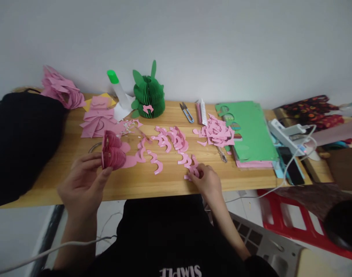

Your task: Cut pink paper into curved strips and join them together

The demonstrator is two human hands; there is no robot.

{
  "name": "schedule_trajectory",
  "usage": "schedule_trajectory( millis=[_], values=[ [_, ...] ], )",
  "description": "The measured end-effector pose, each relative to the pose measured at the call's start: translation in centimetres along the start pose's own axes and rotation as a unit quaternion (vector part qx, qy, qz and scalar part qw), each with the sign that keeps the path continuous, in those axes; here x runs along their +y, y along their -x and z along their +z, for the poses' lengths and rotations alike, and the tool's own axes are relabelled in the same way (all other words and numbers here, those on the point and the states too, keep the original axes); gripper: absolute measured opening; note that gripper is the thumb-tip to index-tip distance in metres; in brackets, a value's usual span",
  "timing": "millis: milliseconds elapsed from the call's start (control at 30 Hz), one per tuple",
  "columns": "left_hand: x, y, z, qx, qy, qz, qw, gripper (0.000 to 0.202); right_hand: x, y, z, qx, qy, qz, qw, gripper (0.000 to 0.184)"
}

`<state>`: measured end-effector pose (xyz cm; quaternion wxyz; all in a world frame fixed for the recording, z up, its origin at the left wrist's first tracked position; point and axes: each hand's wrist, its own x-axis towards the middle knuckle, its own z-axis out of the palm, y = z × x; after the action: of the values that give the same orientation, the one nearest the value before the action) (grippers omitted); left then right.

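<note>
My left hand (85,182) is raised over the table's left part, thumb and fingers closed on a stack of pink layered paper (115,152) with rounded lobes. Low at the table's front, my right hand (207,180) has its thumb and forefinger together on a curved pink paper strip (193,169). More wavy pink paper strips (158,165) lie between the hands, and a cluster of them (176,138) sits farther back. Beyond these stands a green layered paper figure (149,96) with leaf-like ears and a pink piece on its front.
Along the back are a green-capped glue bottle (119,90), blue thread snips (186,112) and pink scraps (216,130). Green paper sheets (251,130), a power strip (285,136) and a phone (291,165) lie right. A black cloth item (25,142) covers the left end.
</note>
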<state>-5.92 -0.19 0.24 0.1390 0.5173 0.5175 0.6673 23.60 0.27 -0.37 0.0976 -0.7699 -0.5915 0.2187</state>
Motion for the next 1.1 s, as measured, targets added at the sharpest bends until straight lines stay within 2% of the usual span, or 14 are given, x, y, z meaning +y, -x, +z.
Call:
schedule_trajectory(
  millis=[167, 333, 500, 700, 867, 967, 1100],
  values=[
    [0.1, -0.1, -0.1, 0.005, 0.015, 0.013, 1.0, 0.018, 0.8, -0.3, 0.5, 0.016, -0.162, -0.001, 0.987, 0.019],
    [0.4, -0.1, -0.2, 0.002, 0.029, 0.024, 0.999, 0.019, 1.5, -0.1, 0.1, 0.005, -0.236, -0.004, 0.972, 0.025],
    [0.2, 0.2, -0.6, -0.002, 0.028, 0.027, 0.999, 0.02, 2.0, 0.4, -1.1, 0.007, -0.296, 0.004, 0.955, 0.037],
    [0.3, 0.4, -0.7, 0.005, 0.036, 0.032, 0.999, 0.019, 2.1, 0.6, -2.4, -0.023, -0.44, 0.03, 0.897, 0.05],
    [0.4, 0.6, -0.8, -0.008, 0.022, 0.035, 0.999, 0.018, 2.3, 1.4, -4.1, -0.053, -0.52, 0.059, 0.851, 0.042],
    [0.4, 0.6, -0.8, -0.011, 0.019, 0.034, 0.999, 0.018, 2.6, 2.4, -5.5, -0.05, -0.531, 0.061, 0.844, 0.038],
    [0.7, 0.5, -0.4, -0.014, 0.007, 0.028, 0.999, 0.016, 2.6, 2.7, -6.8, -0.005, -0.539, 0.042, 0.842, 0.035]
  ],
)
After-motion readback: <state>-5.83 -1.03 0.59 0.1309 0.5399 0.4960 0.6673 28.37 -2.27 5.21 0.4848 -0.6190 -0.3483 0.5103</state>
